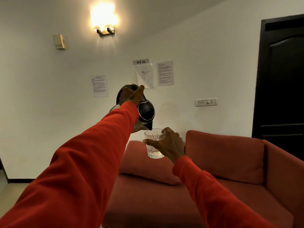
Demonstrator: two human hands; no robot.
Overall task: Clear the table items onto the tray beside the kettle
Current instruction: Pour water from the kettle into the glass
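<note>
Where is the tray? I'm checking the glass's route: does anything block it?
Cannot tell: no tray or table is in view. The right hand holds the glass under the tilted kettle, gripped by the left hand.

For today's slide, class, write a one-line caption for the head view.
Left hand tilts a kettle, its spout over a patterned glass gripped by the right hand, above a red sofa.
</note>
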